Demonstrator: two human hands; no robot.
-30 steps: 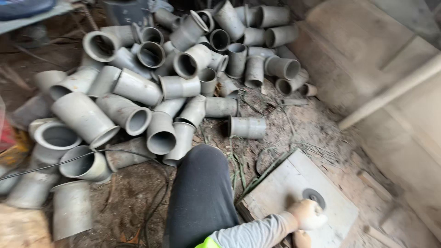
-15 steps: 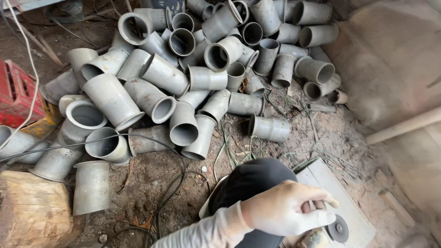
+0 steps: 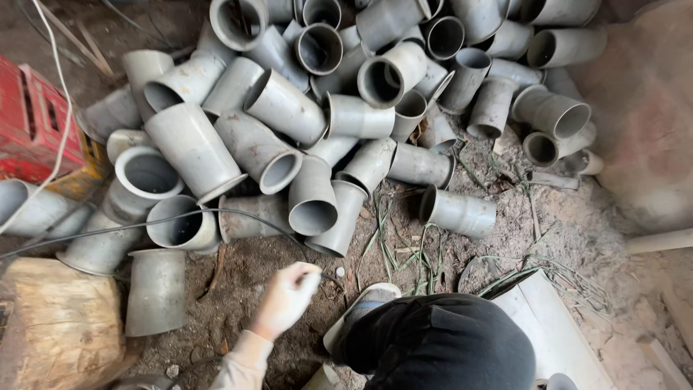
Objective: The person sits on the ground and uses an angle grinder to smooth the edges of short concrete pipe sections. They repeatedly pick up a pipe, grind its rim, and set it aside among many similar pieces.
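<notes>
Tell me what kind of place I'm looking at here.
Probably a rough outdoor work yard or building site. A big heap of grey pipe sockets lies on bare dirt ground, a black cable trails across it, and a red crate sits at the side. One gloved hand reaches out.

Our gloved left hand (image 3: 285, 297) hangs over the dirt floor (image 3: 253, 278), fingers loosely curled and empty, pointing toward the heap ahead. Nearest to it are two grey pipe sockets (image 3: 326, 202) lying side by side, mouths open toward us, their flared ends resting on the dirt just beyond our fingertips. A thin black cable (image 3: 216, 212) runs across the ground between our hand and those pieces. To the left, well apart from the hand, another grey socket (image 3: 157, 290) stands nearly upright beside a pale stone block (image 3: 58, 318). We cannot see our right hand.
</notes>
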